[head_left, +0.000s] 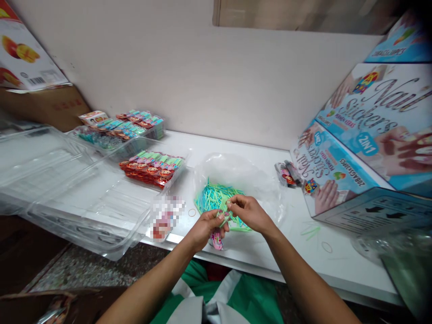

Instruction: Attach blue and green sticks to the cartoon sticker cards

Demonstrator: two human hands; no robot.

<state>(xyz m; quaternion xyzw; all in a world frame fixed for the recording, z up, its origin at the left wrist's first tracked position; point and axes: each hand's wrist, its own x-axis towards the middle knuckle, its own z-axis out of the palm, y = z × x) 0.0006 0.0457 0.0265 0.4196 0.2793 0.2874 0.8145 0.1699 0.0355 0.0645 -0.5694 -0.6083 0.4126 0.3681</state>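
My left hand point(206, 228) is closed round a small pink printed packet point(217, 241), whose lower end hangs below the fingers. Light green thin sticks show between the two hands, by the packet's upper end. Thumb and fingers of my right hand point(249, 212) pinch at these sticks, close against the left fingertips. Just behind the hands, a heap of thin green and blue sticks point(211, 195) lies in a clear plastic bag point(236, 166) spread on the table. Finger overlap hides how far the sticks sit inside the packet.
To the left are large clear plastic trays point(111, 216), one with rows of red and green packets point(153, 167). A packet point(167, 218), rubber band point(192, 212) and loose sticks point(311, 232) lie on the white table point(286, 252). Nail sticker boxes point(337, 166) stand right.
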